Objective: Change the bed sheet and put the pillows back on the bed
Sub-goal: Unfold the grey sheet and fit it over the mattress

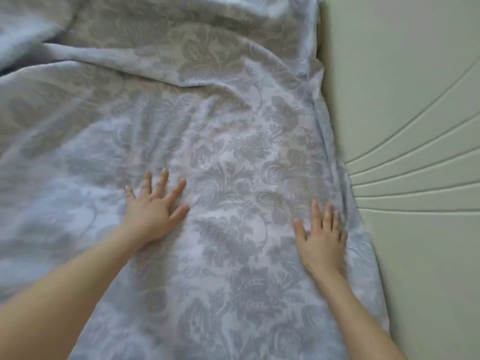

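Note:
A pale blue bed sheet with a grey floral pattern covers the bed and fills most of the view. It lies wrinkled, with large folds toward the top left. My left hand lies flat on the sheet near the middle, fingers spread and straight. Flat on the sheet too, my right hand rests near the sheet's right edge, fingers straight and slightly blurred. No pillows are in view.
A cream padded headboard with curved stitched grooves runs along the right side, right against the sheet's edge. A dark gap shows between sheet folds at the far left.

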The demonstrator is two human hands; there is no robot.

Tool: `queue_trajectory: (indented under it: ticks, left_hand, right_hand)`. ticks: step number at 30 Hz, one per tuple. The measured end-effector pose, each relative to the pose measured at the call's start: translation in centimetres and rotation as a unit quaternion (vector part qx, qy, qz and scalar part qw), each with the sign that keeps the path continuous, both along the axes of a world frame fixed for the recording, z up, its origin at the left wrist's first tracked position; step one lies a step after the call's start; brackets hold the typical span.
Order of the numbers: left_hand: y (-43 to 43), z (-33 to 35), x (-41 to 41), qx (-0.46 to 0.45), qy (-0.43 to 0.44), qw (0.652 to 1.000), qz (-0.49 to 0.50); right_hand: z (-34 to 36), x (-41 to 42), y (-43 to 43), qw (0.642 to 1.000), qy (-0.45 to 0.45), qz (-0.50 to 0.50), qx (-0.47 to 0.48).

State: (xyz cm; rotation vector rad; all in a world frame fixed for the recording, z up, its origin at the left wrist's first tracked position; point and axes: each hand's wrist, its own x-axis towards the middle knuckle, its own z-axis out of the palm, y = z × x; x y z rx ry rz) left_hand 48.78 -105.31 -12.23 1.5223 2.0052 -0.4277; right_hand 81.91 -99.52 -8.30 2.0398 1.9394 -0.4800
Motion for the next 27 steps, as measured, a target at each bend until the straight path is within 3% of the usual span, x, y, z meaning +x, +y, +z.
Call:
queue_trajectory:
  ticks: [4,7,10,14,20,27]
  left_hand:
    - [-7.4,1.5,-0.1,-0.099,-0.01,0.995,0.023]
    - [-13.6,3.2,-0.4,-0.193,-0.056,0.979,0.031]
    - [-20.5,7.2,-0.7,-0.147,-0.092,0.979,0.11]
    - [-30.7,13.5,-2.8,-0.046,-0.068,0.951,0.299]
    - [-48.7,20.8,-5.6,-0.024,-0.012,0.836,0.547]
    - [-66.5,25.8,-1.7,0.109,0.007,0.618,0.779]
  right_hand:
    - [3.2,-1.4,-4.1,0.99,-0.024,-0.108,-0.088]
    - [6.6,-4.1,-7.7,0.992,0.012,-0.063,-0.105]
    - [11.4,-8.1,-13.4,0.983,0.108,0.023,-0.145]
    - [17.5,-13.8,-19.7,0.957,0.136,0.181,-0.183]
    - [24.0,-21.2,-26.4,0.896,0.147,0.379,-0.177]
    - [29.3,-27.4,-37.5,0.795,0.126,0.57,-0.166]
